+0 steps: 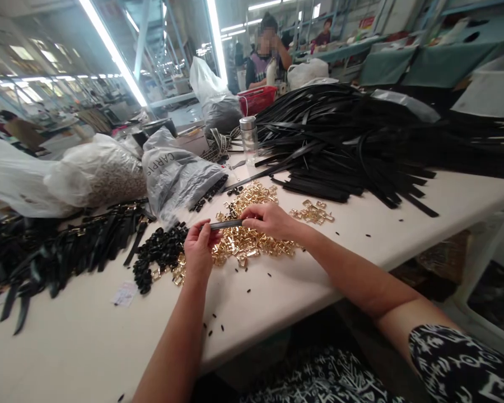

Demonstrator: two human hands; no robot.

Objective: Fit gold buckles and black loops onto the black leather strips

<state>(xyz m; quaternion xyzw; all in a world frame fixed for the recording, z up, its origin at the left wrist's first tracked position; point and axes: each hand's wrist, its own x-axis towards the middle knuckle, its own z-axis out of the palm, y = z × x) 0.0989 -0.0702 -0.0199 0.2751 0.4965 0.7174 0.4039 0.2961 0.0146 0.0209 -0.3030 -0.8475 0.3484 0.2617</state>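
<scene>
Between my two hands a short black strap (227,224) is held nearly level, above a heap of gold-coloured buckles (252,240). My left hand (199,246) pinches its left end between thumb and fingers. At the other end, my right hand (271,220) grips the strap with thumb and fingertips. A pile of small black loops (162,252) lies just left of my left hand. Beyond my right hand is a smaller group of gold buckles (313,212). Whether a buckle or loop sits on the strap under my fingers is hidden.
Long black straps (340,134) form a big heap at the back right. Finished-looking straps with buckles (63,249) lie at left. A grey plastic bag (178,173), a clear bottle (248,140) and a red basket (258,101) stand behind. A person (265,56) sits across.
</scene>
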